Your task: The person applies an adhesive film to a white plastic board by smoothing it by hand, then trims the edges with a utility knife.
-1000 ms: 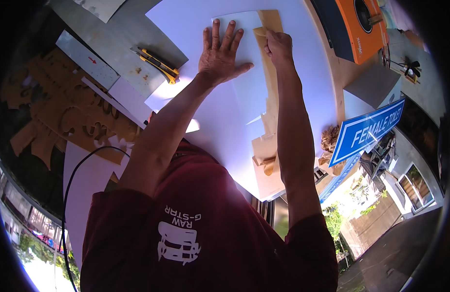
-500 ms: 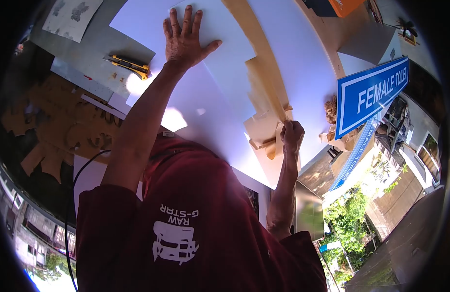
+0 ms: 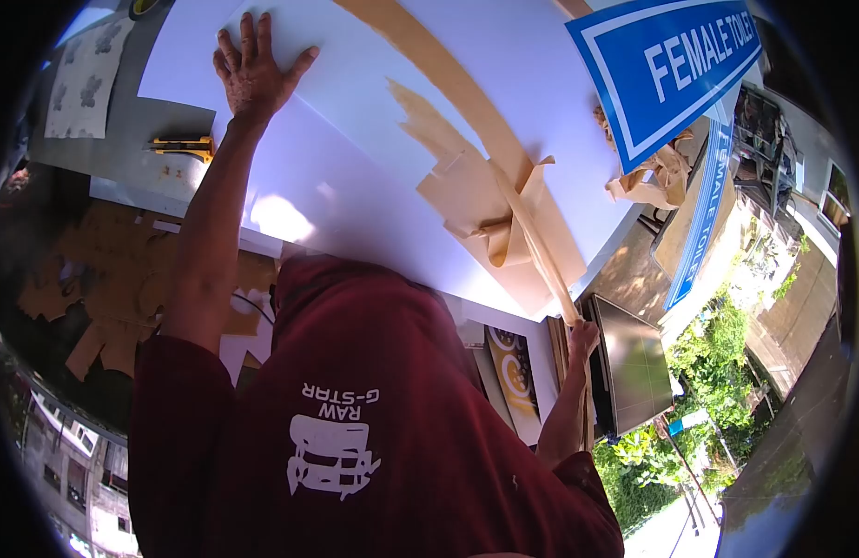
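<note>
L hand point(image 3: 255, 79) is pressing flat, open w/ fingers spread, on the white sheet point(image 3: 346, 172) in upper L of frame, while R hand point(image 3: 583, 339), R of lower ctr & just off the sheet's edge, is gripping the end of a brown paper strip point(image 3: 547, 265) w/ fingers closed. Strip is running diag. from abt mid-frame down to R hand, beside torn, curled brown paper point(image 3: 457, 191) lying nr ctr. Yellow cutter point(image 3: 183, 146) is lying upper L; blue sign point(image 3: 671, 70), "FEMALE TOILET", is filling upper R.
</note>
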Demonstrator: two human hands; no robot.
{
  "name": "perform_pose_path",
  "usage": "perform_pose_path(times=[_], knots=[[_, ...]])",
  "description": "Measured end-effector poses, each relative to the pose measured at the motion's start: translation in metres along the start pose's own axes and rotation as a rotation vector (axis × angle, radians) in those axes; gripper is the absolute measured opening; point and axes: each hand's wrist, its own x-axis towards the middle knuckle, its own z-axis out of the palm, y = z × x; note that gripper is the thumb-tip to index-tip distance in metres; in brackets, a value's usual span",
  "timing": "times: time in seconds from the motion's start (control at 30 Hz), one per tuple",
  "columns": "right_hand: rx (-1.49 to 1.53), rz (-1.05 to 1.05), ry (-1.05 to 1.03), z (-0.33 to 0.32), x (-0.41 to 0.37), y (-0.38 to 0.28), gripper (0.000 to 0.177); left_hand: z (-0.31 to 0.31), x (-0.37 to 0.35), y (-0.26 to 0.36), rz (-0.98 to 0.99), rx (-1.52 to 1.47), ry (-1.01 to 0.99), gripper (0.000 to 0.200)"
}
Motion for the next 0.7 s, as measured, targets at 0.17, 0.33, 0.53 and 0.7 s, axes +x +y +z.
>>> perform_pose_path(times=[0.17, 0.33, 0.53, 0.7], knots=[[0.011, 0.137, 0.036, -0.012, 0.000, 0.059, 0.041, 0.002, 0.001, -0.003, 0.006, 0.016, -0.041, 0.107], [0.240, 0.324, 0.058, -0.016, 0.007, 0.083, 0.037, 0.005, 0.000, -0.004, 0.009, 0.040, -0.019, 0.104], [0.750, -0.086, 0.079, -0.035, 0.012, -0.067, 0.016, 0.004, 0.001, -0.004, -0.029, 0.042, -0.077, 0.111], [0.134, -0.854, 0.249, -0.066, 0.007, -0.219, 0.030, 0.006, 0.000, -0.004, -0.018, 0.041, -0.053, 0.112]])
